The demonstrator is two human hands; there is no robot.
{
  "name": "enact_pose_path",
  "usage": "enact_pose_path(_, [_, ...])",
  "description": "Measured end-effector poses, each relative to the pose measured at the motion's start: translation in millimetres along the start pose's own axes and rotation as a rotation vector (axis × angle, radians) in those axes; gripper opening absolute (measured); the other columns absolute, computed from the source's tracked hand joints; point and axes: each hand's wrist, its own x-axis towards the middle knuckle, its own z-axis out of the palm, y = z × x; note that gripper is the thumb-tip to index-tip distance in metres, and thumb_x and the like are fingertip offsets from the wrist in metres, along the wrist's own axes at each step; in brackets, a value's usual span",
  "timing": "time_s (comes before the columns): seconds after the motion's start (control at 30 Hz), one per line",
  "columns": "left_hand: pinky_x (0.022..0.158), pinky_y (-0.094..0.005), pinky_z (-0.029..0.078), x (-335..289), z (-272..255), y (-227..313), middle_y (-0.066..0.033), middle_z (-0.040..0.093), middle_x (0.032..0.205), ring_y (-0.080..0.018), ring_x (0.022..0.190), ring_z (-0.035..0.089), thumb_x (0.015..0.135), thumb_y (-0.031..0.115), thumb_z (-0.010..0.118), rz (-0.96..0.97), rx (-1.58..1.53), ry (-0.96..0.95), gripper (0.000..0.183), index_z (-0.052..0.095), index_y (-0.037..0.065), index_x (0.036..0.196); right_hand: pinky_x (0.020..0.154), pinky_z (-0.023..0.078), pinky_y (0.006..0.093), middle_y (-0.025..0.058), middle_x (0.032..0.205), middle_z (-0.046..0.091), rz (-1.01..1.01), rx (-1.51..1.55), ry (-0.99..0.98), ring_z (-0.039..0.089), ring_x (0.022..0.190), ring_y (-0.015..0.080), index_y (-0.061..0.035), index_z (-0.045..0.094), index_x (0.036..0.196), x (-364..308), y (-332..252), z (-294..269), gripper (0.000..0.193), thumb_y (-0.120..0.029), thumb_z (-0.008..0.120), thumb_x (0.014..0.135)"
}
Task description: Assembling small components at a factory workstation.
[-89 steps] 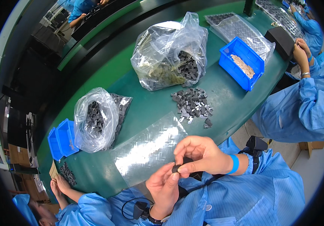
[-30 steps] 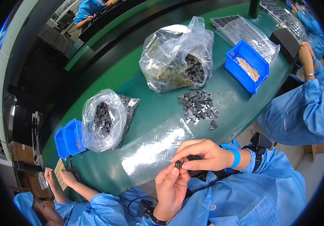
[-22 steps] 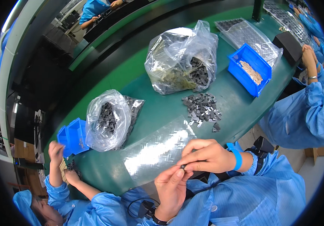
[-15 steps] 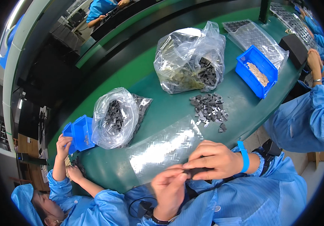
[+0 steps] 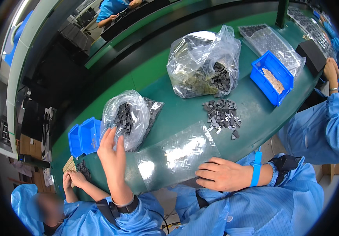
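Note:
My left hand (image 5: pixel 113 159) is raised at the near edge of the open clear plastic bag (image 5: pixel 132 100), which holds small black plastic parts (image 5: pixel 125 118). Its thumb and fingers are apart, and I see nothing between them. At the table's near edge, my right hand (image 5: pixel 225 174) lies palm down with fingers stretched out, beside a clear plastic sheet (image 5: pixel 157 165) with small pieces in slanted rows on it. Whatever lies under that palm is hidden. Beyond the sheet is a loose pile of black parts (image 5: pixel 221 114), some with shiny faces.
Behind the pile stands a large clear bag (image 5: pixel 195 59) of black parts. A blue bin (image 5: pixel 270 61) with flat beige pieces sits to its right, near a black box (image 5: pixel 310 57). Two joined blue bins (image 5: pixel 88 135) stand left, where a co-worker's hands (image 5: pixel 73 179) work. Another person (image 5: pixel 315 122) sits right.
My hands were together over a small dark piece and are now apart. The left has moved left to the bag; the right has flattened at the table edge. The co-worker's hand left the blue bin.

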Motion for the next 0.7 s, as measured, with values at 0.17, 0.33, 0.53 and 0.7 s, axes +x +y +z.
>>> enact_pose_path(0.17, [0.07,-0.0308,0.049,-48.6,-36.7,37.9,-0.0134,0.064,0.093,-0.0215,0.078,0.063,0.074,0.01,0.067,0.023,-0.339,-0.557,0.024,0.063,-0.002,0.094,0.075,0.043,0.0319,0.0083,0.094,0.057,0.072,0.0,0.016,0.054,0.092,0.0217,-0.002,0.057,0.087,-13.3,12.1,3.7,0.023,-0.014,0.055,0.068])
enact_pose_path(0.33, [0.073,-0.0312,0.042,-105.9,-30.6,71.2,-0.0087,0.055,0.087,-0.02,0.077,0.052,0.07,0.001,0.066,0.022,-0.887,-1.313,0.014,0.065,0.0,0.084,0.068,0.046,0.0296,0.0079,0.087,0.057,0.138,0.154,0.266,0.057,0.085,0.0217,-0.001,0.057,0.083,1.8,15.4,5.3,0.019,-0.012,0.056,0.067])
enact_pose_path(0.53, [0.099,-0.0396,0.035,-186.0,32.6,49.2,-0.0192,0.04,0.131,-0.028,0.121,0.041,0.075,0.02,0.069,-0.681,-1.729,-0.875,0.081,0.019,0.011,0.139,0.068,0.047,0.0312,0.0075,0.084,0.056,0.039,0.233,0.338,0.057,0.082,0.0231,0.0003,0.057,0.083,10.0,6.3,-2.4,0.02,-0.011,0.058,0.067])
enact_pose_path(0.7, [0.102,-0.0428,0.031,-179.3,35.8,62.2,-0.0219,0.028,0.138,-0.0324,0.127,0.031,0.084,0.01,0.054,-0.827,-1.782,-0.341,0.072,0.009,0.014,0.141,0.067,0.046,0.0341,0.0075,0.08,0.055,-0.067,0.419,0.221,0.055,0.075,0.0235,0.0003,0.058,0.08,6.5,6.3,5.4,0.017,-0.013,0.061,0.069])
